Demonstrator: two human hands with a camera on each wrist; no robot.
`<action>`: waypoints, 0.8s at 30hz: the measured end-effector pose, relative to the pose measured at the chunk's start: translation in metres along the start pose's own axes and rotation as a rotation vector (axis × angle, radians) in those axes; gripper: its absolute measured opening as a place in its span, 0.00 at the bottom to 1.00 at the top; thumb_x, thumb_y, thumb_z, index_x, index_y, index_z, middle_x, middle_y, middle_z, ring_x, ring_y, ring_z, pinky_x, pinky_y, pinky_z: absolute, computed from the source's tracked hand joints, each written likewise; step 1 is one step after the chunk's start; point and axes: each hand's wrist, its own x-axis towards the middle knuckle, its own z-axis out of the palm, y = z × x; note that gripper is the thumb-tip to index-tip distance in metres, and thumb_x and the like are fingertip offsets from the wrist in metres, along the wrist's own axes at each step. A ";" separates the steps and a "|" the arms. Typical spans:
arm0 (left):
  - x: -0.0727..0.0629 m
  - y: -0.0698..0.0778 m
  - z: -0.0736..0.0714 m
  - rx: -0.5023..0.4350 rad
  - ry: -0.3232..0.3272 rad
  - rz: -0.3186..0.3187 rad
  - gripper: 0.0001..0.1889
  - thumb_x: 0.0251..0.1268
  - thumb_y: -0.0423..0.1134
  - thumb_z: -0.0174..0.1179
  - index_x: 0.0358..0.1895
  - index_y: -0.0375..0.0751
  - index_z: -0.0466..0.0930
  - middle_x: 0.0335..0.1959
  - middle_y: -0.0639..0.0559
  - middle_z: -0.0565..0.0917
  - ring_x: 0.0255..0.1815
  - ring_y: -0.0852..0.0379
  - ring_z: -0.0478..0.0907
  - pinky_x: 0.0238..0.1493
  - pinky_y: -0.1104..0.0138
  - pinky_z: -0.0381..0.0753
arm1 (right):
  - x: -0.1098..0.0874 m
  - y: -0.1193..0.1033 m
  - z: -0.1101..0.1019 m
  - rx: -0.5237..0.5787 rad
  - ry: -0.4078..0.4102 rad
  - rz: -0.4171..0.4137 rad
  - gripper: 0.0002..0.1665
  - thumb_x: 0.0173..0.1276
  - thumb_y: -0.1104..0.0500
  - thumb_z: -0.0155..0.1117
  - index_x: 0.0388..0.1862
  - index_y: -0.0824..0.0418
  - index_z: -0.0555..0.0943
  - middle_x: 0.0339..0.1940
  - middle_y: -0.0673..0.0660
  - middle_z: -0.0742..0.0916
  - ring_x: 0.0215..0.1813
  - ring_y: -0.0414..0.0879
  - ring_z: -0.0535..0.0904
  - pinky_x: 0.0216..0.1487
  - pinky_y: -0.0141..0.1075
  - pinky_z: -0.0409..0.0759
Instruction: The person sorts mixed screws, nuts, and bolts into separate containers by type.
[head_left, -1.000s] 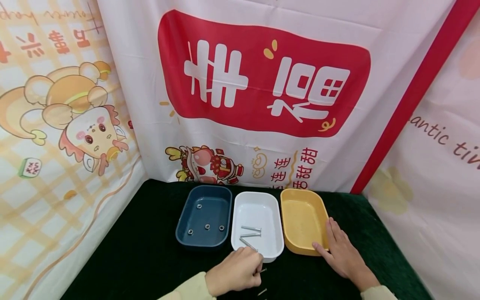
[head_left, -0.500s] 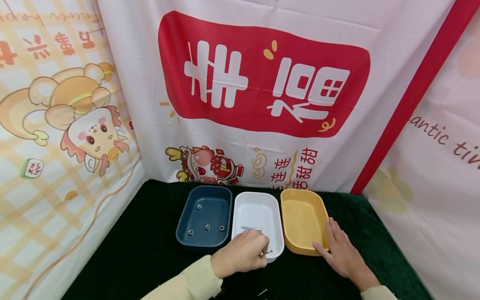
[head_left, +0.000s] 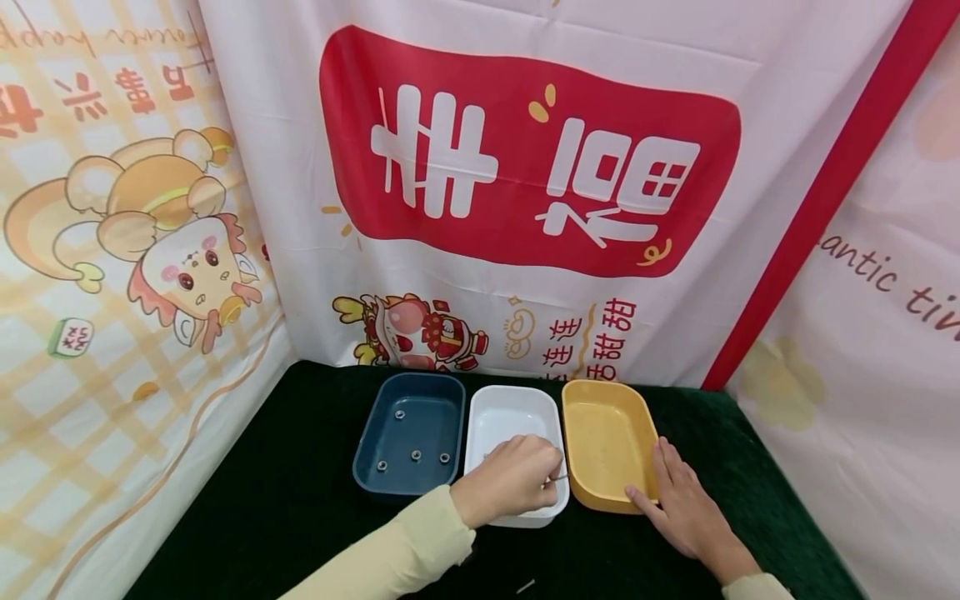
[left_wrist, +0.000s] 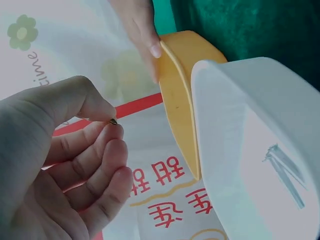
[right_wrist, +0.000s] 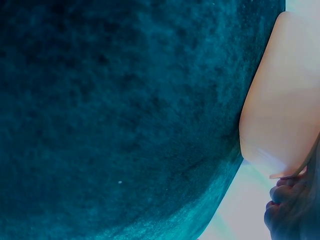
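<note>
My left hand is over the near right part of the white tray. Its thumb and forefinger pinch a small thin screw, whose tip shows brassy in the left wrist view. Silver bolts lie inside the white tray; in the head view the hand mostly hides them. My right hand rests against the right side of the yellow tray, fingers straight, thumb at the near rim. Between the trays' near side and the view's bottom edge, another thin screw lies on the dark green cloth.
Left of the white tray stands a blue tray with several nuts spread on its floor. The trays sit side by side on the dark green cloth. Printed curtains hang behind and at both sides.
My left hand has moved right and away from me with the screw, from the white tray's near edge to above its right part. The right hand stays at the yellow tray.
</note>
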 end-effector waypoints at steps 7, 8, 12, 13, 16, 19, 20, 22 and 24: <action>0.022 -0.001 0.002 0.030 0.007 -0.004 0.13 0.62 0.35 0.71 0.24 0.50 0.78 0.20 0.61 0.72 0.22 0.66 0.66 0.22 0.76 0.65 | 0.000 0.000 0.000 0.007 -0.001 -0.001 0.64 0.76 0.22 0.45 0.88 0.65 0.40 0.90 0.67 0.48 0.87 0.71 0.48 0.83 0.69 0.51; 0.025 -0.002 0.003 0.030 0.007 -0.001 0.14 0.62 0.35 0.71 0.23 0.50 0.77 0.19 0.61 0.72 0.22 0.66 0.65 0.22 0.76 0.64 | 0.000 -0.001 -0.001 0.008 -0.002 -0.001 0.64 0.76 0.22 0.45 0.88 0.65 0.40 0.90 0.67 0.48 0.87 0.71 0.48 0.83 0.69 0.51; 0.036 -0.003 0.007 0.038 0.016 0.005 0.17 0.62 0.35 0.71 0.20 0.50 0.72 0.18 0.61 0.69 0.21 0.66 0.64 0.20 0.76 0.63 | 0.000 0.000 -0.001 0.012 -0.005 -0.001 0.64 0.76 0.22 0.45 0.88 0.64 0.40 0.90 0.67 0.48 0.87 0.71 0.48 0.83 0.69 0.50; 0.039 -0.003 0.008 0.043 0.019 0.006 0.18 0.61 0.35 0.71 0.19 0.50 0.71 0.18 0.61 0.68 0.21 0.66 0.64 0.20 0.76 0.62 | 0.000 0.000 -0.001 0.013 -0.006 -0.001 0.64 0.76 0.22 0.45 0.88 0.64 0.39 0.90 0.67 0.48 0.87 0.71 0.47 0.83 0.70 0.50; 0.047 -0.003 0.011 0.055 0.029 0.010 0.18 0.59 0.34 0.70 0.19 0.50 0.69 0.19 0.61 0.68 0.21 0.65 0.64 0.19 0.75 0.62 | 0.000 0.000 -0.001 0.013 -0.005 -0.003 0.64 0.76 0.22 0.45 0.88 0.64 0.39 0.90 0.67 0.48 0.87 0.71 0.47 0.83 0.69 0.50; 0.055 -0.001 0.013 0.072 0.040 0.013 0.17 0.58 0.34 0.70 0.20 0.51 0.70 0.20 0.61 0.70 0.22 0.65 0.65 0.20 0.74 0.63 | 0.000 0.000 -0.001 0.014 -0.005 -0.005 0.64 0.77 0.22 0.45 0.88 0.64 0.39 0.90 0.68 0.47 0.87 0.71 0.47 0.83 0.70 0.50; 0.057 -0.001 0.015 0.075 0.042 0.013 0.16 0.58 0.34 0.70 0.21 0.51 0.71 0.21 0.60 0.71 0.22 0.64 0.66 0.20 0.74 0.64 | 0.001 0.000 -0.001 0.015 -0.004 -0.006 0.64 0.77 0.22 0.45 0.88 0.64 0.39 0.90 0.68 0.47 0.87 0.71 0.47 0.83 0.70 0.50; 0.062 -0.001 0.018 0.095 0.047 0.013 0.15 0.58 0.35 0.70 0.22 0.50 0.72 0.22 0.60 0.72 0.23 0.64 0.67 0.21 0.73 0.65 | 0.001 0.000 -0.001 0.017 -0.003 -0.007 0.63 0.77 0.23 0.45 0.88 0.64 0.39 0.90 0.67 0.47 0.87 0.71 0.47 0.83 0.70 0.50; 0.067 0.000 0.021 0.106 0.050 0.007 0.14 0.58 0.35 0.70 0.23 0.50 0.73 0.22 0.60 0.73 0.23 0.64 0.68 0.21 0.73 0.66 | 0.001 0.001 -0.001 0.020 -0.002 -0.008 0.63 0.77 0.23 0.45 0.88 0.64 0.39 0.90 0.67 0.47 0.87 0.71 0.47 0.83 0.70 0.50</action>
